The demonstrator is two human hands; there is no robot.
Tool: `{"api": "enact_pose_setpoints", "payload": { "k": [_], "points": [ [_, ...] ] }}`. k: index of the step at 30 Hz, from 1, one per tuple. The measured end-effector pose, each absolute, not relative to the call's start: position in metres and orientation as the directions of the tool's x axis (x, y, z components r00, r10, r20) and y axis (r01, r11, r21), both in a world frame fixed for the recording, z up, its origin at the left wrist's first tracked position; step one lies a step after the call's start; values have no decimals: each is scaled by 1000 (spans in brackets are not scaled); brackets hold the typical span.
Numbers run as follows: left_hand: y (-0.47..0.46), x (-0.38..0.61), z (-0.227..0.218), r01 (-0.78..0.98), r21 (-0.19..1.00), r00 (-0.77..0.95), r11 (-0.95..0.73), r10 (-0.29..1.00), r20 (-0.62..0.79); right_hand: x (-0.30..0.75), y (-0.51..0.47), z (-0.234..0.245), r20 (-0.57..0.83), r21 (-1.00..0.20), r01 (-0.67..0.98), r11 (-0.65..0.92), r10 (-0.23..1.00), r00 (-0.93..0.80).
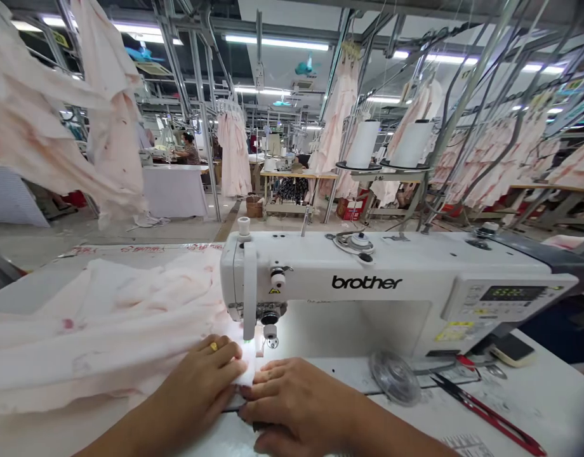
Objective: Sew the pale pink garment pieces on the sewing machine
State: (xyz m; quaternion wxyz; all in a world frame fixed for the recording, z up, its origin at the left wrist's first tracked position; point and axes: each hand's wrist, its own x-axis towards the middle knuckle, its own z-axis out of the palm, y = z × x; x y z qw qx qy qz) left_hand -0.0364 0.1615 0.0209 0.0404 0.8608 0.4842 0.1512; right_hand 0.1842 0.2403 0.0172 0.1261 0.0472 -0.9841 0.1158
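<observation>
A white Brother sewing machine (368, 279) stands in front of me, its lamp lighting the needle area. Pale pink printed fabric (130, 317) spreads over the left of the table, and its folded edge runs to the presser foot. My left hand (201, 381), with a gold ring, has its bent fingers closed on that fabric just left of the needle. From the right, my right hand (296, 400) grips the fabric's near edge, fingers together and close to the left fingertips. Both thumbs are partly hidden.
Red-handled thread snips (492, 412) and a clear round plastic piece (395, 378) lie on the table at right. Two white thread cones (363, 145) stand behind the machine. Pink garments (106, 95) hang at upper left. A person (190, 149) sits farther back.
</observation>
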Motion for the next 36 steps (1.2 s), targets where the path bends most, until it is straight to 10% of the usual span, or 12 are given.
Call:
{"api": "enact_pose_setpoints", "payload": {
  "k": [19,24,36],
  "points": [
    [182,-51,28,722,315,561,-616,788,253,187,249,19,353,-477,-148,866,35,-935],
    [177,-49,28,741,356,527,-569,822,217,191,257,28,310,-381,88,920,216,-926],
    [170,-43,36,730,207,573,-651,749,333,187,250,35,255,-338,116,934,210,-944]
  ]
}}
